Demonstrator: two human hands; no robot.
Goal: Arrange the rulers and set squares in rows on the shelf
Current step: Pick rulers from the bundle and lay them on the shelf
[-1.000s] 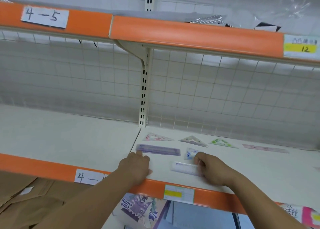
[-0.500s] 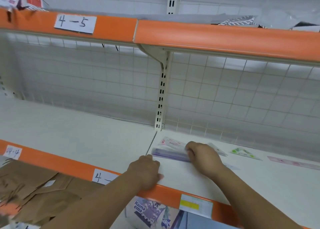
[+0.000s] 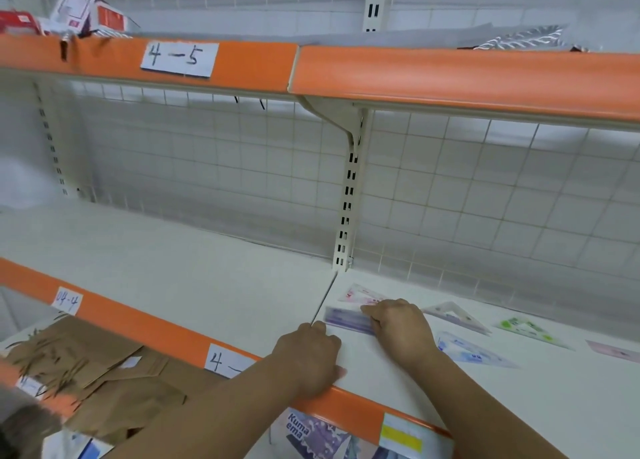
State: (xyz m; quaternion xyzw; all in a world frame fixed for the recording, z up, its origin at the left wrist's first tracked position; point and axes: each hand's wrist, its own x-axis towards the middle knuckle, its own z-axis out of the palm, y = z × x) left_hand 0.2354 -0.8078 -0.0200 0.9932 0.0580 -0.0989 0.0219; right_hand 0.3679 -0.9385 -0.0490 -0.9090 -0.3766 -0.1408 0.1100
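Pressing down on the purple ruler (image 3: 347, 318), the right hand (image 3: 398, 330) now lies at the left end of the shelf (image 3: 207, 285), fingers flat along the ruler's right half rather than closed round it. A second ago this hand sat nearer the front edge on a pale ruler beside a blue item; it has since crossed back and left to the purple one, and the pale ruler no longer shows, possibly hidden beneath the palm, though the view is too soft to say. By that shift, the person appears to be squaring up the front row, with the purple ruler as its first piece just right of the shelf seam.

The left hand (image 3: 310, 358) has stayed put on the orange front lip, curled loosely and holding nothing, seemingly bracing.

Behind the purple ruler, the pink set square (image 3: 360, 294) heads a back row, followed to the right by the grey set square (image 3: 455, 314) and the green set square (image 3: 528, 328), each lying flat and apart. A blue set square (image 3: 471, 349) lies in front of the grey one, near the right wrist, and a pinkish ruler (image 3: 614, 351) sits at the far right edge of view. The left bay of the same shelf holds none of them.

Below, brown paper bags (image 3: 104, 372) fill the lower shelf, and a printed pack (image 3: 318, 438) reading "Kuma" shows under the lip. Red and white boxes (image 3: 86, 11) sit on the upper shelf.
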